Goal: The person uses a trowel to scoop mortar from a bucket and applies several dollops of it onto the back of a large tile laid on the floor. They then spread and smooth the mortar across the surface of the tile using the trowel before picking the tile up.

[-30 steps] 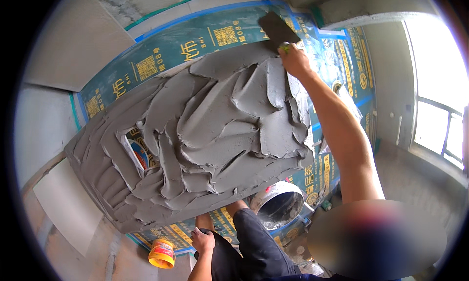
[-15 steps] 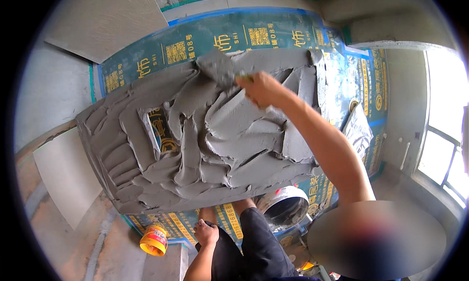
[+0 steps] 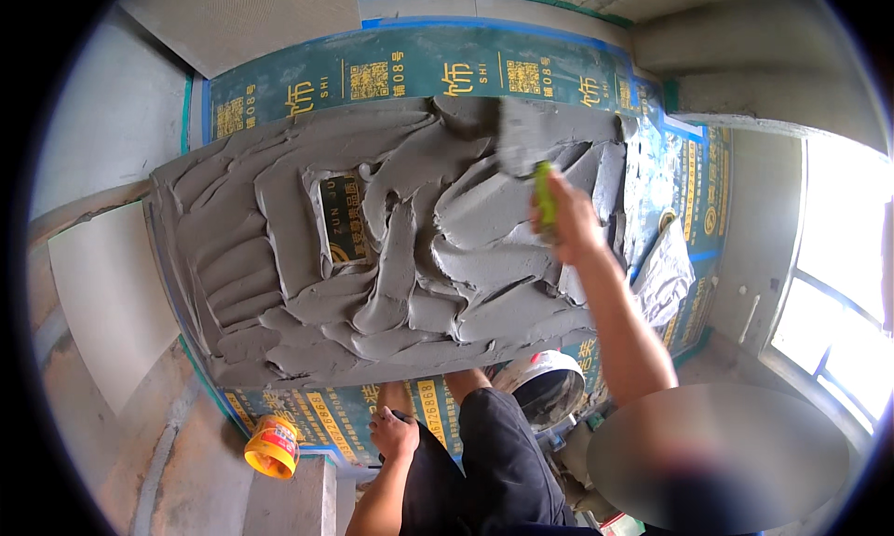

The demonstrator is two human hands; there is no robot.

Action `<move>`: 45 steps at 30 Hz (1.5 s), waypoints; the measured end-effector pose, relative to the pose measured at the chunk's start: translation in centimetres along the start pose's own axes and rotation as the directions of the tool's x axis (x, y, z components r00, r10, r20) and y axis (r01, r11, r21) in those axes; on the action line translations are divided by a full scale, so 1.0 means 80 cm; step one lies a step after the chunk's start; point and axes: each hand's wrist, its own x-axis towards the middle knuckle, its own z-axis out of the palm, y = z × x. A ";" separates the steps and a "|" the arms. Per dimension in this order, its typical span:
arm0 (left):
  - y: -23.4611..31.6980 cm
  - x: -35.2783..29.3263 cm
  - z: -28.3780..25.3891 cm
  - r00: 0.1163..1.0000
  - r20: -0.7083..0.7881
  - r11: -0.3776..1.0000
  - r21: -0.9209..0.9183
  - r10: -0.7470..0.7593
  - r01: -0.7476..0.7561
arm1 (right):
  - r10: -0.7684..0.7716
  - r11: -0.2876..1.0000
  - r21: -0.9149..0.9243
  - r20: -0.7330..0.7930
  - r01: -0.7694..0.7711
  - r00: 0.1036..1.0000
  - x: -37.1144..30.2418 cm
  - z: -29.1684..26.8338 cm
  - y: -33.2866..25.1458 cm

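My right hand (image 3: pixel 570 219) is closed around the green handle of a putty knife (image 3: pixel 546 187). Its wide blade, smeared with grey paste and a little blurred, lies over the far right part of a large slab (image 3: pixel 391 247). Thick grey mortar in ridges and swirls coats the slab's top. Left of its middle, a rectangular cut-out (image 3: pixel 345 221) lets the printed sheet below show through. My left hand (image 3: pixel 395 434) rests on my left knee, its fingers curled in, with nothing seen in them.
A mortar-stained white bucket (image 3: pixel 551 361) stands by my right leg; a small yellow bucket (image 3: pixel 273 447) is at the lower left. A crumpled silvery bag (image 3: pixel 666 273) lies right of the slab. Pale boards (image 3: pixel 116 298) flank it on the left. Green printed sheeting (image 3: pixel 317 66) covers the floor.
My right hand and the putty knife have moved right across the slab, and the blade has turned to point away from me. My left hand stays on the knee. The view has shifted slightly.
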 end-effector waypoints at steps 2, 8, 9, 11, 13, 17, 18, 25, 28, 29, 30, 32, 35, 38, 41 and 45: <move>-0.003 0.003 -0.003 1.000 0.000 1.000 0.009 0.007 -0.007 | 0.043 0.993 0.111 -0.002 -0.043 0.999 -0.025 0.082 0.023; -0.020 0.012 -0.015 0.999 -0.018 1.000 -0.007 0.029 -0.029 | -0.020 0.924 -0.350 0.352 0.152 0.936 -0.054 0.211 0.066; -0.021 0.011 -0.018 0.999 -0.023 0.999 -0.028 0.026 -0.027 | -0.123 0.748 -0.590 0.326 0.303 0.937 -0.050 0.193 0.071; -0.029 0.013 -0.019 0.999 -0.043 0.998 -0.055 0.025 -0.027 | -0.240 0.277 -0.820 0.446 0.501 0.862 -0.038 0.129 0.073; -0.028 0.014 -0.023 0.999 -0.039 0.998 -0.051 0.026 -0.028 | -0.440 -0.250 -0.819 0.571 0.517 0.692 0.004 0.030 0.089; -0.034 0.016 -0.019 0.999 -0.050 0.998 -0.059 0.021 -0.024 | -0.346 0.746 -0.660 -0.265 0.092 0.900 0.014 -0.078 0.030; -0.034 0.017 -0.017 0.998 -0.059 0.998 -0.056 0.024 -0.027 | -0.157 0.951 -0.305 -0.328 0.053 0.931 0.011 -0.080 0.019; -0.019 0.014 -0.007 0.996 -0.083 1.000 -0.007 0.022 -0.023 | 0.112 0.889 0.430 0.127 -0.157 0.986 -0.059 0.086 0.096; -0.010 0.010 -0.015 0.999 -0.050 1.000 -0.021 0.016 -0.017 | 0.102 0.966 0.185 0.375 -0.182 0.922 -0.077 0.152 0.079; -0.012 0.009 -0.015 0.999 -0.051 1.000 -0.012 0.003 -0.003 | 0.049 0.998 0.025 0.381 -0.063 0.923 -0.080 0.177 0.065; -0.012 0.008 -0.013 0.999 -0.048 1.000 -0.004 -0.002 0.002 | -0.005 0.988 -0.138 0.387 0.064 0.922 -0.076 0.199 0.053; -0.008 0.006 -0.006 0.998 -0.058 1.000 0.010 0.010 -0.009 | -0.406 0.532 -0.656 0.357 0.535 0.841 -0.029 0.227 0.055; -0.015 0.003 0.000 0.997 -0.079 1.000 0.004 0.000 0.000 | -0.403 0.351 -0.806 0.330 0.477 0.854 0.042 0.226 0.037; -0.001 0.002 0.004 0.997 -0.075 1.000 -0.016 0.004 -0.006 | -0.592 0.185 -0.863 0.283 0.469 0.755 0.137 0.104 0.022; -0.004 0.000 0.009 0.995 -0.095 1.000 -0.009 -0.014 0.013 | -0.634 0.253 -0.923 0.068 0.290 0.770 0.155 0.005 -0.026; -0.001 0.000 0.015 0.998 -0.067 1.000 -0.023 0.001 -0.003 | -0.670 0.362 -0.932 -0.247 0.018 0.700 0.149 -0.116 -0.071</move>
